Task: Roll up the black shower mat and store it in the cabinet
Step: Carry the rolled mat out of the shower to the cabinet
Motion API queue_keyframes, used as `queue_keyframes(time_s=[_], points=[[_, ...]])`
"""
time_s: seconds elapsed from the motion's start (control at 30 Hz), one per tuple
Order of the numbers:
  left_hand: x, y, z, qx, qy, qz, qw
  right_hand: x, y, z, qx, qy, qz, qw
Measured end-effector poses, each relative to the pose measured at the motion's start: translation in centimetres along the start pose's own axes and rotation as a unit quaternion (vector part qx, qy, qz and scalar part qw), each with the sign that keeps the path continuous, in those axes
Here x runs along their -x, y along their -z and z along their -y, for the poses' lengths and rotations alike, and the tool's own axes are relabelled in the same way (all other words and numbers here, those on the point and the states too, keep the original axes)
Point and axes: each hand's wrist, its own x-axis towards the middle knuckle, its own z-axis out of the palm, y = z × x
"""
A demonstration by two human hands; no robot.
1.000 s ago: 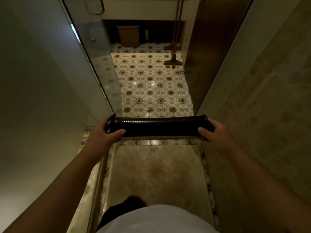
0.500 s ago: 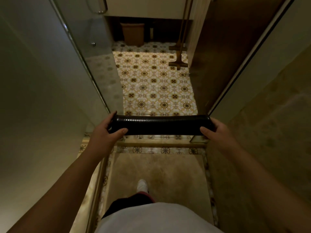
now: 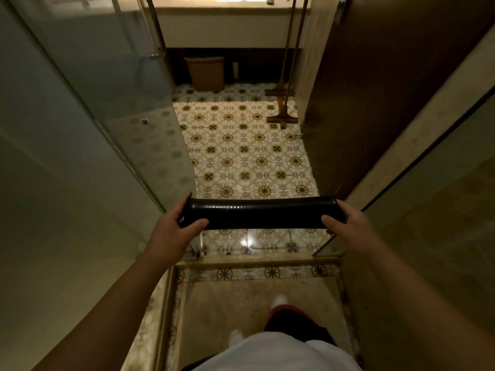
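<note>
The black shower mat is rolled into a tight horizontal tube, held level in the air in front of me above the shower threshold. My left hand grips its left end, thumb on top and fingers curled behind. My right hand grips the right end the same way. No cabinet interior is in view; a dark recess under a counter lies at the far end of the room.
A glass shower door stands open on the left, a dark wooden door on the right. Patterned floor tiles stretch ahead. A brown bin and two long-handled squeegees stand at the far end. My feet are on the shower floor.
I have stepped forward toward the shower opening with the rolled mat in both hands; the far room and counter have come nearer. The grip on the mat is the same.
</note>
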Motion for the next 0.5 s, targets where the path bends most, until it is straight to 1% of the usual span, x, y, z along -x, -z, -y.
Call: queue_keyframes(time_s=[0.1, 0.23, 0.33, 0.5], points=[[-3.6, -0.7, -0.1, 0.001, 0.000, -0.006, 1.000, -3.7, 0.5, 0.6, 0.015, 0.005, 0.008, 1.000], [-9.1, -2.5, -0.5, 0.042, 0.016, -0.011, 0.999, -10.0, 1.9, 1.0, 0.022, 0.000, 0.023, 0.999], [-13.1, -4.4, -1.3, 0.072, 0.029, -0.026, 0.997, -15.1, 3.2, 1.6, 0.027, 0.014, 0.038, 0.999], [-18.1, -6.5, -3.0, 0.126, 0.048, -0.037, 0.990, -21.9, 5.4, 3.0, 0.027, 0.015, 0.061, 0.998]])
